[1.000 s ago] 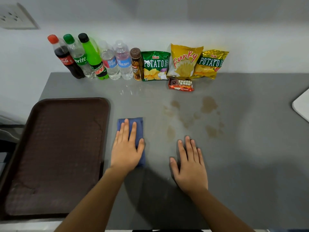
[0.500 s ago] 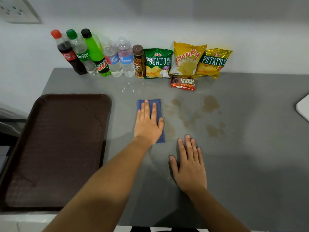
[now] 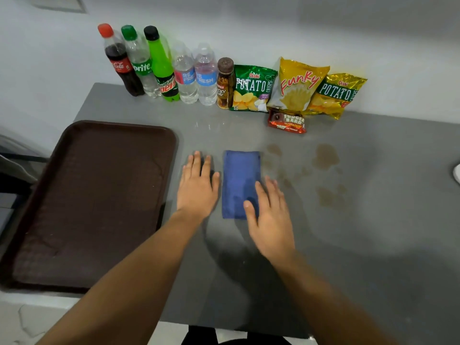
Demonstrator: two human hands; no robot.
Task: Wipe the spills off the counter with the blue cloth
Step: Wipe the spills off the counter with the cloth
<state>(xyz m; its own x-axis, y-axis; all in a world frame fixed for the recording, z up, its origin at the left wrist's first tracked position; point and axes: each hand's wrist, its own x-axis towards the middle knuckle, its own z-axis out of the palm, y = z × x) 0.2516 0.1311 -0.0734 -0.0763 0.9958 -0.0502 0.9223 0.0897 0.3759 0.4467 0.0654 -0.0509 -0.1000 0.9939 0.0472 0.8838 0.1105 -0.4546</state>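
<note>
The blue cloth [image 3: 240, 183] lies folded flat on the grey tabletop [image 3: 361, 245], mid-scene, and the brown spills [image 3: 324, 156] sit just right of it, unwiped. Left hand [image 3: 198, 188] is flat on the tabletop just left of the cloth, fingers spread, holding nothing. Right hand [image 3: 270, 217] comes in over the cloth's near right corner, fingers loosely spread, thumb and forefinger overlapping the fabric (whether it presses down, hard to tell). A brown tray [image 3: 94, 195] sits at the left. Along the far wall stand soda and water bottles [image 3: 159, 68] and bags of crisps [image 3: 298, 88].
</note>
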